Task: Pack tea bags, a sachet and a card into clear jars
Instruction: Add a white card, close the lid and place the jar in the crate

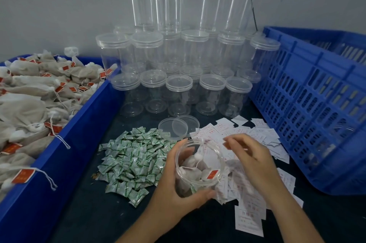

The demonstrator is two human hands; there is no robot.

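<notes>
My left hand grips an open clear jar from its left side and from below. Inside lie several tea bags with white strings and a red tag. My right hand hovers just right of the jar's mouth, fingers loosely curled; whether it pinches anything I cannot tell. A heap of green-and-white sachets lies left of the jar. White printed cards are strewn under and right of the hands. Two loose clear lids rest behind the jar.
A blue bin heaped with cloth tea bags fills the left. A blue slotted crate stands on the right. Lidded empty jars are stacked in tiers against the back wall. The tabletop is dark.
</notes>
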